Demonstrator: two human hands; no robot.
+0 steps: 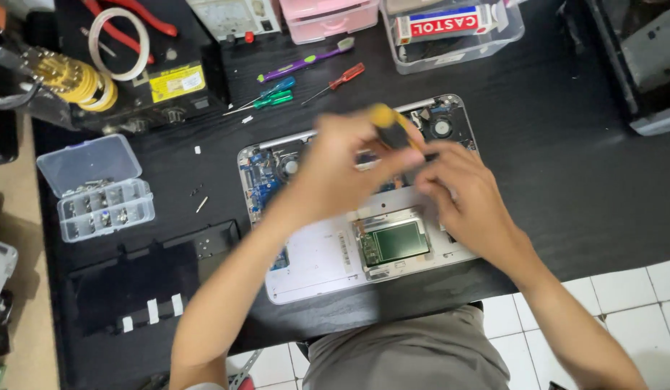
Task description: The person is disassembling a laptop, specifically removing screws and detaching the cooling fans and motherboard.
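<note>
An opened silver laptop [328, 260] lies on the black table, its blue circuit board [263, 180], two fans and green touchpad board [394, 242] exposed. My left hand [342, 170] hovers over the middle of the laptop, shut on a yellow-and-black screwdriver handle [390, 126] that points down to the right. My right hand [461, 195] rests on the laptop's right half, fingers bent at the screwdriver's lower end; the tip is hidden under my fingers. Both hands are blurred.
A clear parts box [97, 188] with screws sits at left, above a black battery pack [144, 282]. Loose screwdrivers [273, 94], a purple toothbrush [306, 61], tape rings [118, 32], a power supply [169, 79] and plastic bins [458, 36] line the back. Small screws [199, 198] lie loose.
</note>
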